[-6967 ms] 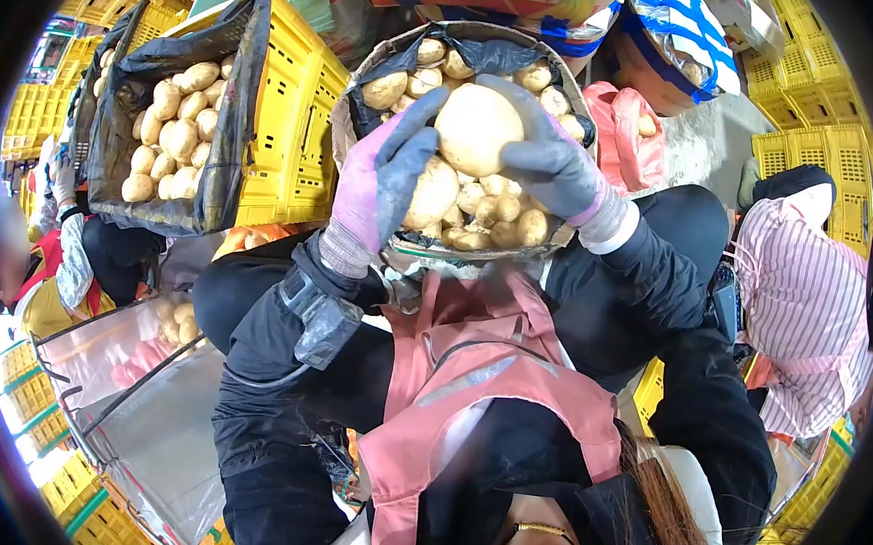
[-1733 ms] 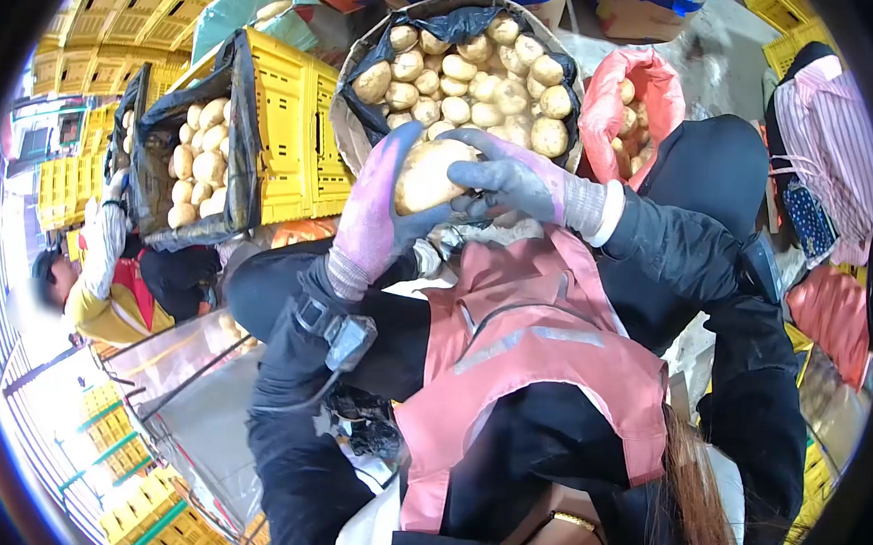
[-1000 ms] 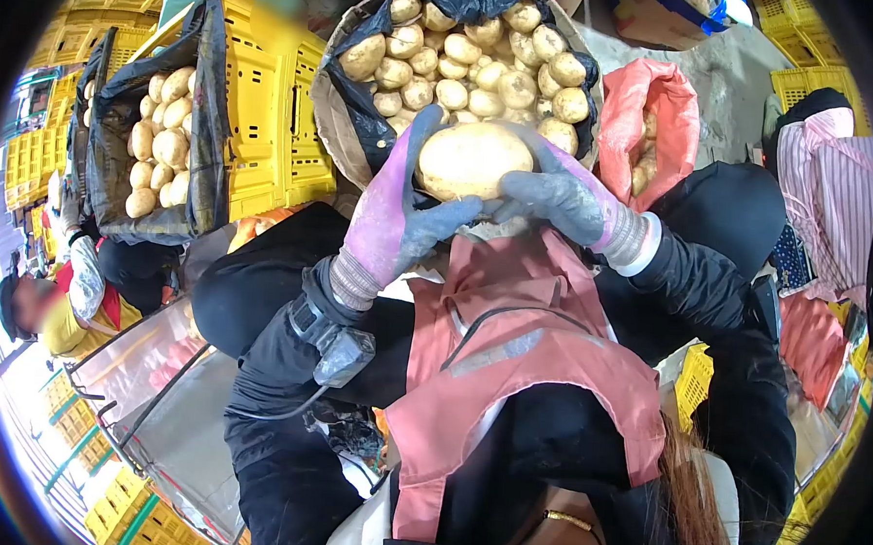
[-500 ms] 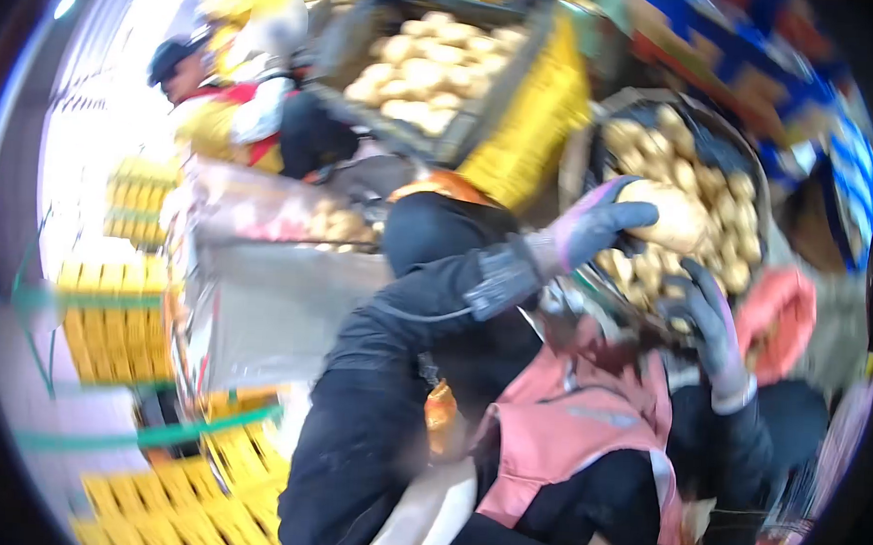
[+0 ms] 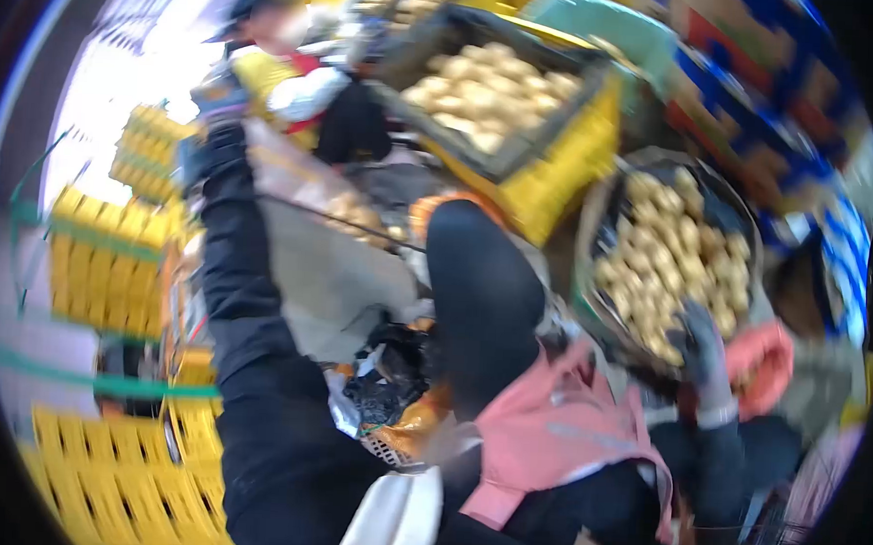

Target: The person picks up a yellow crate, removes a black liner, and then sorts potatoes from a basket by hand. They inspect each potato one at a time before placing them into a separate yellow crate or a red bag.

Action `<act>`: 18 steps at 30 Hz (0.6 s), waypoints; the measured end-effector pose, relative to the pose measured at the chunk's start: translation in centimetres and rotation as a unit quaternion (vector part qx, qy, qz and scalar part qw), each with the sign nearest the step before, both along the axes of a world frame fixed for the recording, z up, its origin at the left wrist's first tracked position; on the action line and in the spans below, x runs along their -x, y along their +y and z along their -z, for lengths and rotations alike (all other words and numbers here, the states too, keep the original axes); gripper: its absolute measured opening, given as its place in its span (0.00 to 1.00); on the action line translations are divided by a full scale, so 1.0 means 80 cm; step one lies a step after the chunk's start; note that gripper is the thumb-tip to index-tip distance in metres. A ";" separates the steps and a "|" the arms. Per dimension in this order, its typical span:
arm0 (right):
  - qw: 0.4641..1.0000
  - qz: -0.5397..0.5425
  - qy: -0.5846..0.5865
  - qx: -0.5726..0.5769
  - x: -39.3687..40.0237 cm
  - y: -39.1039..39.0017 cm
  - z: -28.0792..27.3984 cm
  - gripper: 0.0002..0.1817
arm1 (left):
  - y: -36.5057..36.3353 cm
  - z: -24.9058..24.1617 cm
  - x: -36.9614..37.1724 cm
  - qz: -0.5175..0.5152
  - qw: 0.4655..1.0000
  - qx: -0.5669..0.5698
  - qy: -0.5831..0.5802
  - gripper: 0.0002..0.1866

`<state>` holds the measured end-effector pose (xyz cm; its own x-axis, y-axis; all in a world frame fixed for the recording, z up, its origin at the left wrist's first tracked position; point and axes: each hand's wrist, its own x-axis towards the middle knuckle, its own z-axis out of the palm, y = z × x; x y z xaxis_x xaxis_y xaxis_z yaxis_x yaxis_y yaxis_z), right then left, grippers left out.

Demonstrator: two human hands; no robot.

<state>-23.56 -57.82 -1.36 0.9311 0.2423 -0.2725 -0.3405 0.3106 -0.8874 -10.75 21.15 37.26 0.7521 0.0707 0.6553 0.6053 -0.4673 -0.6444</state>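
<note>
My left hand, gloved, is stretched far out at the upper left, beside the far end of a plastic-lined container. Its fingers are blurred, and what it holds, if anything, cannot be made out. At the right, my right hand in a grey glove rests at the near edge of a round lined basket, its fingers spread on the potatoes. Some round pieces lie in the plastic-lined container.
A yellow crate of potatoes stands ahead. Yellow crates are stacked at the left. Another person sits at the upper left. Blue cartons stand at the upper right. A small basket with black plastic is near my legs.
My left hand has swung from the round basket to the far upper left, and the large potato is no longer seen in it. My right hand has moved slightly down. The view has shifted.
</note>
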 end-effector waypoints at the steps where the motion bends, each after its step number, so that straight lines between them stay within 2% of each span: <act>1: 0.999 -0.003 0.030 -0.038 -0.002 0.005 -0.012 0.23 | -0.016 0.001 -0.025 0.068 0.995 0.034 0.068 0.19; 2: 0.995 -0.020 -0.030 -0.090 -0.003 0.010 -0.013 0.20 | -0.064 -0.002 -0.043 0.129 0.979 0.076 0.139 0.20; 3: 0.997 -0.014 0.066 -0.047 -0.007 0.006 -0.022 0.21 | -0.128 0.045 -0.057 0.068 0.975 -0.143 0.155 0.22; 4: 1.000 0.015 0.012 -0.025 -0.003 0.014 -0.037 0.23 | -0.219 0.088 -0.069 0.275 0.953 0.052 0.118 0.22; 5: 1.000 0.022 -0.001 -0.004 -0.001 0.015 -0.047 0.23 | -0.309 0.151 -0.080 0.468 0.783 0.389 0.133 0.22; 6: 0.998 0.033 0.047 0.016 -0.011 0.013 -0.037 0.23 | -0.394 0.213 -0.078 0.490 0.554 0.650 0.173 0.22; 7: 0.995 0.040 0.087 0.029 -0.021 0.010 -0.026 0.23 | -0.471 0.271 -0.068 0.454 0.402 0.760 0.234 0.22; 8: 0.995 0.049 0.084 0.034 -0.021 0.006 -0.028 0.23 | -0.533 0.328 -0.054 0.413 0.259 0.818 0.304 0.23; 9: 0.995 0.054 0.078 0.039 -0.024 0.000 -0.034 0.24 | -0.587 0.385 -0.044 0.372 0.191 0.822 0.387 0.23; 10: 0.994 0.063 0.079 0.051 -0.028 -0.008 -0.034 0.24 | -0.640 0.457 -0.045 0.368 0.243 0.797 0.412 0.26; 11: 0.989 0.096 0.099 0.047 -0.031 -0.015 -0.037 0.23 | -0.685 0.515 -0.040 0.343 0.270 0.764 0.475 0.30; 12: 0.990 0.106 0.087 0.038 -0.033 -0.026 -0.033 0.23 | -0.723 0.541 -0.016 0.297 0.304 0.750 0.507 0.36; 13: 0.990 0.116 0.074 0.029 -0.034 -0.036 -0.029 0.23 | -0.747 0.597 -0.019 0.297 0.347 0.662 0.594 0.43; 14: 0.990 0.122 0.055 0.032 -0.034 -0.043 -0.033 0.23 | -0.773 0.616 -0.008 0.274 0.386 0.603 0.642 0.49; 15: 0.985 0.153 0.073 0.029 -0.037 -0.045 -0.034 0.22 | -0.791 0.624 0.009 0.232 0.351 0.632 0.651 0.50; 17: 0.985 0.161 0.063 0.006 -0.042 -0.055 -0.034 0.20 | -0.823 0.638 0.025 0.252 0.394 0.564 0.680 0.51; 18: 0.986 0.159 0.041 -0.036 -0.043 -0.061 -0.025 0.18 | -0.825 0.641 0.020 0.224 0.350 0.611 0.673 0.48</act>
